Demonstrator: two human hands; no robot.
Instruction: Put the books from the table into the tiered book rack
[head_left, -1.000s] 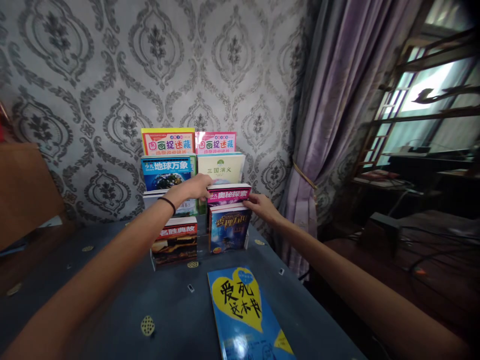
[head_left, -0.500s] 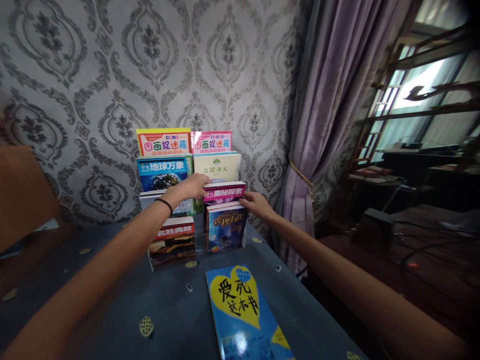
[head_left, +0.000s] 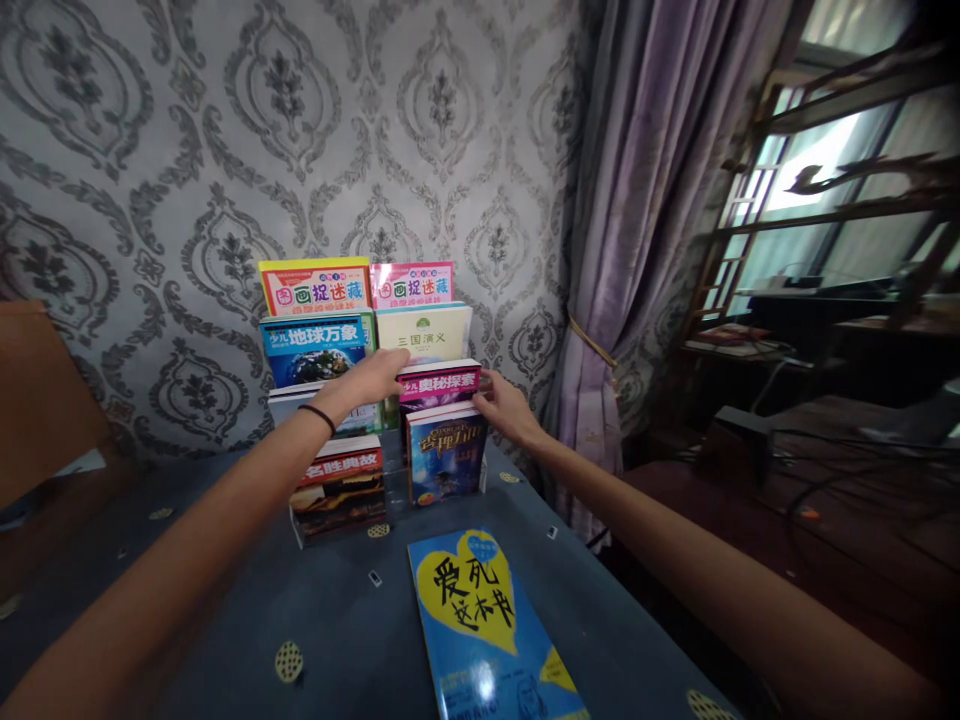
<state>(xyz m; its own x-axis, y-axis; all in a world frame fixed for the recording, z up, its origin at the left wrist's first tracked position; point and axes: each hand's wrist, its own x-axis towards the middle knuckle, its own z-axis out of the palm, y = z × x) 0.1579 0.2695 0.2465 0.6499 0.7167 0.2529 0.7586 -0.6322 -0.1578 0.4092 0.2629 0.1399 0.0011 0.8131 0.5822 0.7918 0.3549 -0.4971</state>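
Observation:
Books stand upright in two stepped columns. In the right column, a magenta-topped book (head_left: 441,382) stands behind a dark blue book (head_left: 447,460) and in front of a cream book (head_left: 424,335). My left hand (head_left: 381,378) grips the magenta book at its upper left edge, its fingertips partly hidden. On the opposite side, my right hand (head_left: 505,408) closes on the same book's right edge, thumb near the dark blue book's top corner. A blue book with a yellow heart (head_left: 480,620) lies flat on the dark cloth in front.
The left column holds a red-topped book (head_left: 341,490), an earth-picture book (head_left: 315,352) and a yellow-edged book (head_left: 315,285). A dark blue tablecloth (head_left: 210,600) covers the table. Patterned wallpaper is behind; a purple curtain (head_left: 600,300) hangs right, beyond the table edge.
The view has shifted slightly, moving the books a little left in the picture. Both hands stay at the magenta book's sides; my right fingers sit slightly higher along its edge.

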